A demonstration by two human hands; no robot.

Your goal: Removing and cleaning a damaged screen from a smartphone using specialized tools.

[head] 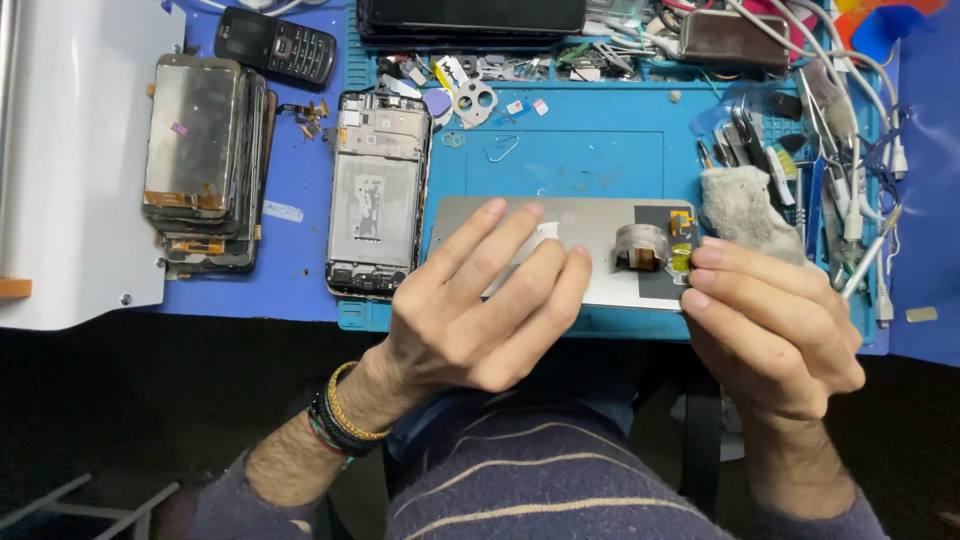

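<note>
Two hands on one part here, and what matters is which end each one has. Nearest me, my left hand [480, 300] lies flat on the display panel [590, 250], fingers spread and pressing down on its left half, so that grip is released, just a flat palm-and-fingers hold, not wrapped around anything. My right hand [770, 320] sits at the panel's right end, fingertips [705, 255] bunched up against the little orange flex connector [682, 222] area. I can't tell for sure if they're pinching the flex or just touching the edge, the fingers hide it.

The panel lies back-side up on the blue mat [600, 150], long axis running left to right across me. The curled flex ribbon [640, 245] rises from it just left of my right fingertips, so the right hand is clearly the nearer one to it; the left is well apart from it, holding things steady.

Just beyond the right hand is a grubby cloth [745, 205], touching the panel's far right corner or just beside it. Farther left on the tabletop lies a stripped phone frame [378, 195], then a stack of old screens [205, 160], and at the far edge a small keypad phone [275, 42].
</note>
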